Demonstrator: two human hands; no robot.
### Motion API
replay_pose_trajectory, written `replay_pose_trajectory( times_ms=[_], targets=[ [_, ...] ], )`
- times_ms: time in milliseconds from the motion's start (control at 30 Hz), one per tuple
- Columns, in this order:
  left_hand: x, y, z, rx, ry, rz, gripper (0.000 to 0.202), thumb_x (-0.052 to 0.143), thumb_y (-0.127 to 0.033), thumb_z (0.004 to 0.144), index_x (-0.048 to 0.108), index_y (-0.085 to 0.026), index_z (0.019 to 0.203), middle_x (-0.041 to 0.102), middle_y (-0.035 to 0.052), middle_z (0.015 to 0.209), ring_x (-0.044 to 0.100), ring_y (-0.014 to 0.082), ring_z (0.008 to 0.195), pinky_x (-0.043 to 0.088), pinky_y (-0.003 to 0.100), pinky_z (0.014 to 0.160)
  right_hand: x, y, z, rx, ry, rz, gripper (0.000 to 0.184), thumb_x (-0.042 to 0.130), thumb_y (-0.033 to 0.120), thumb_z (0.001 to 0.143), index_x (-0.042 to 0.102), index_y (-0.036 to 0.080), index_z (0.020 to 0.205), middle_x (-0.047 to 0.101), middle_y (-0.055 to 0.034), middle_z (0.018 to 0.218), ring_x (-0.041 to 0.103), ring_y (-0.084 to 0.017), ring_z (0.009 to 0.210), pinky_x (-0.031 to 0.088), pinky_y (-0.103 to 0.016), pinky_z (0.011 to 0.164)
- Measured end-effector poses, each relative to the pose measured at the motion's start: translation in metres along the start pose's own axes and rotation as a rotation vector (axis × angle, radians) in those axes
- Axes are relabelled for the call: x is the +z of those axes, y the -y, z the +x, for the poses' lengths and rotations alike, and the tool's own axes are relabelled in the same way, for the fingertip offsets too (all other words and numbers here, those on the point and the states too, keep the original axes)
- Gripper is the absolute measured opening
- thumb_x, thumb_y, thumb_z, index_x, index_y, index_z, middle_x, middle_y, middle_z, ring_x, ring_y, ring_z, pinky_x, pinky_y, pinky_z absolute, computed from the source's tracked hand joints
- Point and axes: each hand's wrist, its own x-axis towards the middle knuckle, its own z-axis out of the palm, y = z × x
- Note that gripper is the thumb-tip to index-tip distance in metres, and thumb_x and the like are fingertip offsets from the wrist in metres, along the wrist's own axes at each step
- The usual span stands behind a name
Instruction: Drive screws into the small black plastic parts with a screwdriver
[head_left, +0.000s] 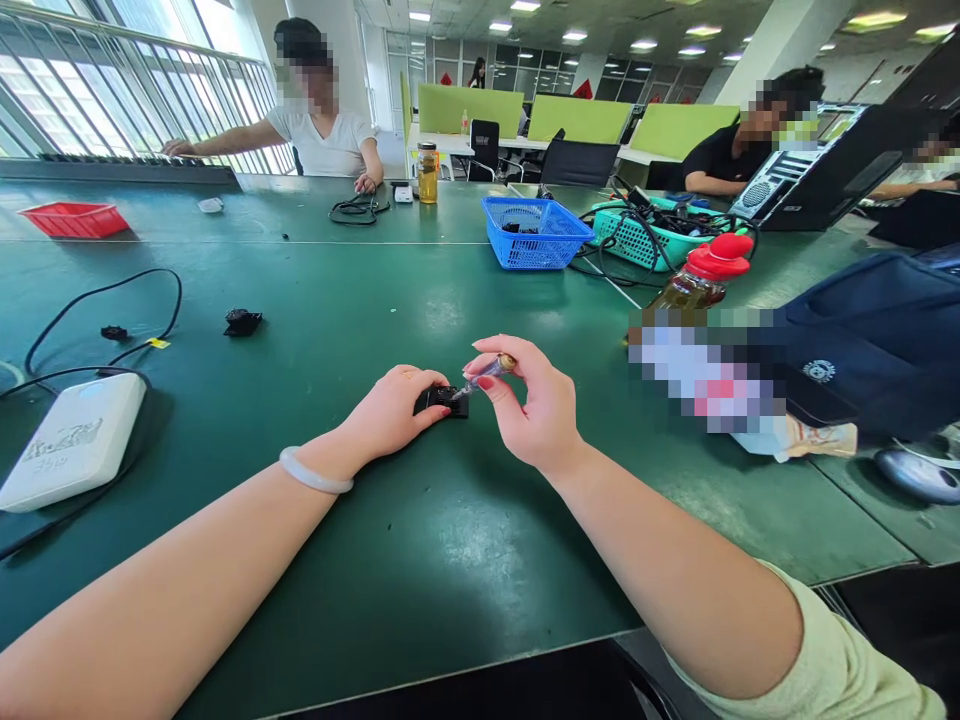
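In the middle of the green table, my left hand grips a small black plastic part and holds it against the tabletop. What exactly the part is cannot be made out. My right hand is closed around a screwdriver with a clear handle. The screwdriver slants down to the left, its tip at the top of the black part. My left fingers hide some of the part's left side. Left of my hands lies another small black piece.
A white box-shaped device and black cables lie at left. Farther back stand a red tray, a blue basket and a green basket. A red-capped bottle and dark bag are at right. People sit across the table.
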Motion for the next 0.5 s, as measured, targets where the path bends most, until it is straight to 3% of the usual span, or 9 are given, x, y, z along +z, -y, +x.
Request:
replay_pose_trajectory(
  times_ms=[167,367,500],
  targets=[
    [0.0006,0.0005,0.0001,-0.008,0.01,0.002,0.033,0.058,-0.041,0.09,0.063,-0.022,0.117,0.07,0.0083,0.114,0.058,0.0296,0.113,0.044,0.049,0.102,-0.0003,0.0019,0.0005,-0.037,-0.001,0.003,0.027,0.051,0.011,0.092,0.057,0.027,0.113,0.073,0.0025,0.087,0.072,-0.014,0.081,0.048,-0.045,0.106],
    [0.0013,0.001,-0.0004,0.0,-0.012,-0.017,0.032,0.057,-0.042,0.09,0.063,-0.024,0.116,0.069,0.0076,0.112,0.058,0.0291,0.112,0.044,0.05,0.102,-0.0009,0.002,0.0013,-0.048,0.052,-0.046,0.027,0.049,0.012,0.091,0.056,0.028,0.112,0.073,0.0026,0.087,0.071,-0.015,0.083,0.046,-0.046,0.107],
    [0.0013,0.0005,-0.0008,0.009,-0.011,-0.03,0.028,0.055,-0.041,0.091,0.063,-0.023,0.111,0.07,0.0067,0.108,0.058,0.028,0.109,0.045,0.048,0.1,-0.0034,0.0054,0.0044,-0.101,0.174,-0.067,0.024,0.05,0.011,0.088,0.057,0.028,0.103,0.073,0.0044,0.087,0.07,-0.014,0.078,0.043,-0.046,0.109]
  ],
)
